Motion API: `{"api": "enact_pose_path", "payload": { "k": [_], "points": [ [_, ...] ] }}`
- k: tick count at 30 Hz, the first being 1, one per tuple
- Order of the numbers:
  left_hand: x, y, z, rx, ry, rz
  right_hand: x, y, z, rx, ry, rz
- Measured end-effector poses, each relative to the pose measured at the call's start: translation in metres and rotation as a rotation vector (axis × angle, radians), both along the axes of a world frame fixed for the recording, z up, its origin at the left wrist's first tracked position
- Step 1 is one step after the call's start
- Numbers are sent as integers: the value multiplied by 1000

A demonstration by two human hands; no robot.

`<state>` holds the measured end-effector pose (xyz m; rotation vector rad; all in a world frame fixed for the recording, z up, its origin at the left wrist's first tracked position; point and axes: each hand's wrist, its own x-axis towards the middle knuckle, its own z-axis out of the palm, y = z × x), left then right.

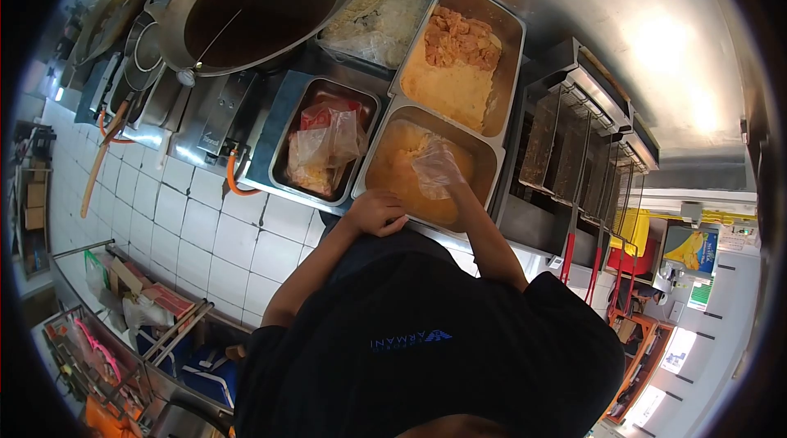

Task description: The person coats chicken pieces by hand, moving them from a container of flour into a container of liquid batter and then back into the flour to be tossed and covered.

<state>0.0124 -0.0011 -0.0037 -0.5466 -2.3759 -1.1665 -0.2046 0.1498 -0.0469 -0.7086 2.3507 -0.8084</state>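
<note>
My right hand [438, 169], in a clear plastic glove, reaches down into a metal tray [492, 184] of yellowish batter [398, 178]. Its fingers are bunched around a lump of batter-coated food [410, 145], whose kind is hidden by the coating. At the tray's near left corner is my bare left hand [377, 213], fingers curled over the rim. Just beyond stands a deeper tray [518, 45] with raw marinated meat pieces [461, 38] heaped on a pale powdery coating [447, 94]. Left of the batter, a smaller tray [283, 167] holds plastic bags [328, 139] over food.
A large wok of dark oil [262, 8] stands at upper left with a thin probe across it. Behind the smaller tray is a tray of pale shreds under plastic [373, 24]. Wire fryer baskets [566, 143] with red handles stand at right. A long wooden handle [102, 163] juts out left.
</note>
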Motion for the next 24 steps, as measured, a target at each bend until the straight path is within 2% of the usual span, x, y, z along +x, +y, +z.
{"api": "enact_pose_path", "payload": {
  "k": [3,6,9,11,13,16,18,20,22,23,24],
  "points": [
    [0,0,3,-5,-23,-11,8,8,23,-237,-231,-183],
    [0,-1,0,-14,-40,-12,3,8,34,-218,-123,-106],
    [-1,-1,-1,-18,-36,-18,19,-1,103,-408,-339,-116],
    [0,-1,-1,-16,-16,-13,11,11,83,-420,61,190],
    [-1,0,-1,-5,28,4,14,10,95,-326,318,328],
    [0,-3,3,-37,-46,-26,21,8,116,-48,440,319],
    [-3,0,2,-2,8,-26,17,12,112,131,462,356],
    [1,-5,3,-5,13,-29,26,-5,159,515,561,530],
    [0,-5,5,-24,-16,-55,36,-8,168,335,358,276],
    [1,-1,-1,9,17,-29,39,2,157,-28,90,-62],
    [1,1,-2,33,19,-34,24,21,126,-193,22,-113]
  ]
}}
